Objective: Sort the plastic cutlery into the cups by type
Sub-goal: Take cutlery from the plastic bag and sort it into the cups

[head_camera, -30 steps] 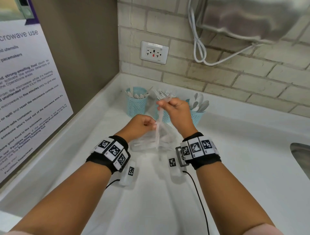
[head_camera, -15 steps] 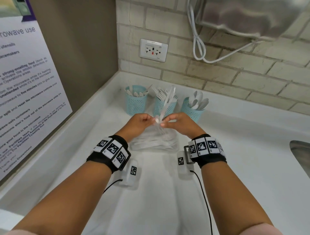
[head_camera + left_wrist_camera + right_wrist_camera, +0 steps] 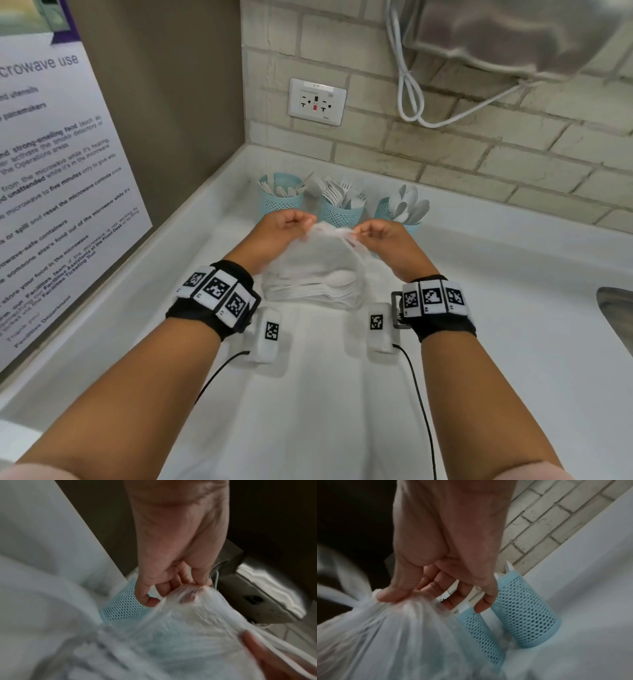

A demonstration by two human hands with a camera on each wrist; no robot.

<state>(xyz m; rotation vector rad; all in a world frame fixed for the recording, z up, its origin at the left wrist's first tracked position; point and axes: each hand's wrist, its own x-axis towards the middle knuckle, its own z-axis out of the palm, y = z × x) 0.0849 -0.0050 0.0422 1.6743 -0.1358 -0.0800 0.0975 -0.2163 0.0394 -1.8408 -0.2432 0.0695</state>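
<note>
A clear plastic bag [image 3: 315,270] of white plastic cutlery lies on the white counter [image 3: 308,394]. My left hand [image 3: 291,222] pinches the bag's top on the left; thumb and fingers nip the film [image 3: 188,628] in the left wrist view. My right hand [image 3: 373,233] pinches the top on the right, bunching the film [image 3: 393,635]. Behind stand three teal mesh cups: the left cup [image 3: 279,202] with knives, the middle cup [image 3: 340,214] with forks, the right cup [image 3: 387,209] with spoons.
The cups stand along the brick back wall, below a wall outlet [image 3: 317,101] and a looped white cable [image 3: 409,89]. A poster [image 3: 51,192] covers the left wall. A metal sink [image 3: 616,318] cuts into the counter at the right edge.
My right hand came down from its raised position to the bag's top. Both hands then moved apart, and the film now stretches between them.
</note>
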